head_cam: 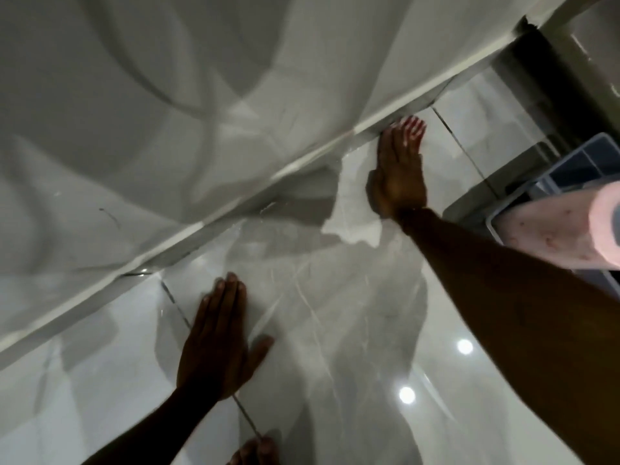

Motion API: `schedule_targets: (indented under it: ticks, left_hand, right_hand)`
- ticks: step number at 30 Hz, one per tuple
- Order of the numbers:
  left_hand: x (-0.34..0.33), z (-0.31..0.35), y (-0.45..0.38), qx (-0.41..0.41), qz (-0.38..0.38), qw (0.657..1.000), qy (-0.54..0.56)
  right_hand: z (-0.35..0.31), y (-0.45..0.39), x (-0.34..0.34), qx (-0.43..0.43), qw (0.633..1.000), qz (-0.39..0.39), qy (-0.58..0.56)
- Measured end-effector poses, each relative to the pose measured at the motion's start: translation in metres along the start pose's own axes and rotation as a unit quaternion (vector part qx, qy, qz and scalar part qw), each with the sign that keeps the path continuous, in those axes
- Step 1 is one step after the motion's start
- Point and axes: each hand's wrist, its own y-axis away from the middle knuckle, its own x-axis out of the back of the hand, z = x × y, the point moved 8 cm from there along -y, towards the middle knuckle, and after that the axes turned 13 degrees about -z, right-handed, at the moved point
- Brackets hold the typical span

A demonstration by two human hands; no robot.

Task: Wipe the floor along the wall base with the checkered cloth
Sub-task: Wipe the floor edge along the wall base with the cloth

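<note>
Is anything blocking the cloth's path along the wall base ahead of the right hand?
Nothing visible lies on the floor strip ahead. The right hand presses the cloth flat beside the wall base; the crate sits off to the side.

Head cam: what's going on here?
A person is crouched over a glossy tiled floor, wiping along the base of the wall. The right hand lies flat on a pale cloth, pressing it to the floor with the fingertips up against the wall base. The cloth looks whitish; motion blur hides any checkered pattern. The left hand is spread flat on bare tile nearer the person, apparently as a brace. A plastic bin sits at the right edge.
</note>
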Motion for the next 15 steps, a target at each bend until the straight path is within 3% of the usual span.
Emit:
schedule_targets:
  ticks: [8, 15]
  left_hand:
    - [0.006, 0.003, 0.006, 0.001, 0.012, 1.000, 0.019]
    - [0.000, 0.005, 0.022, 0.031, 0.001, 0.999, 0.039]
  right_hand:
    - [-0.131, 0.073, -0.041, 0.096, 0.983, -0.007, -0.156]
    - [-0.216, 0.119, -0.067, 0.167, 0.975, -0.030, -0.143]
